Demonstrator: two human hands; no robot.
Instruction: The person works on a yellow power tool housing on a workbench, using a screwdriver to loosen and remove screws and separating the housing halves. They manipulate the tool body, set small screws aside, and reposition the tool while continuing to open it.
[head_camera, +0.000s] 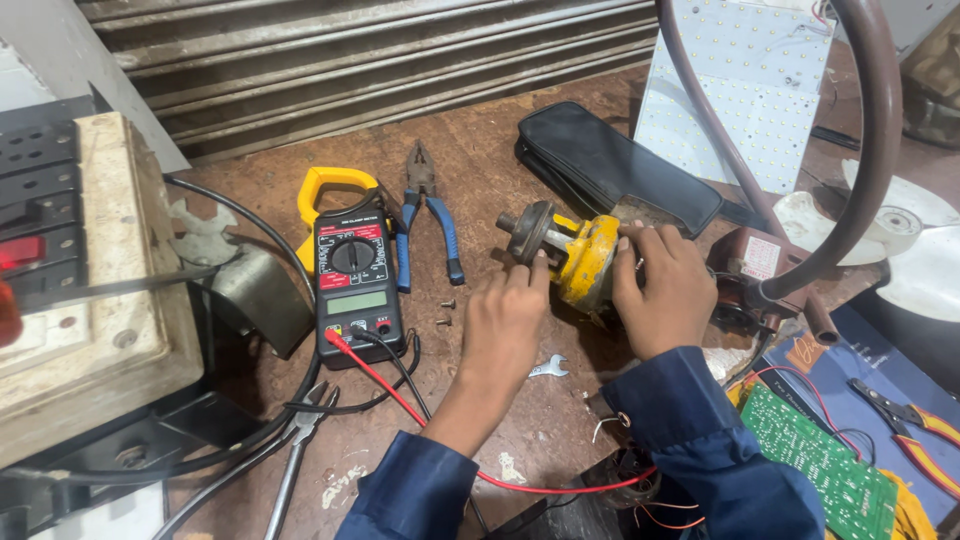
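Head view: a person in blue sleeves works at a worn brown bench (480, 170), both hands on a small yellow motor (585, 262).
Motor: lies on its side near the middle of the bench, its dark shaft end (528, 232) pointing left, just in front of a black pouch (615, 160).
Left hand (505, 325): fingers stretched forward and close together, fingertips pressing on the motor's left end by the dark disc; it grips nothing else.
Right hand (668, 292): curled over the motor's right side, fingers bent round the yellow body, steadying it against the bench.
Nearby tools: blue-handled pliers (428, 215) and a yellow clamp meter (352, 265) lie to the left, well apart from the motor; a small spanner (548, 367) sits just below the left wrist.
Loose screws (445, 312): a few lie between the meter and the left hand.
Doing it well: as I judge it, the right hand should keep the body from rolling while the left works the shaft end squarely, without skewing it.
Watch for: sleeves brushing the screws, and the red lead (400, 395) running under the left forearm.
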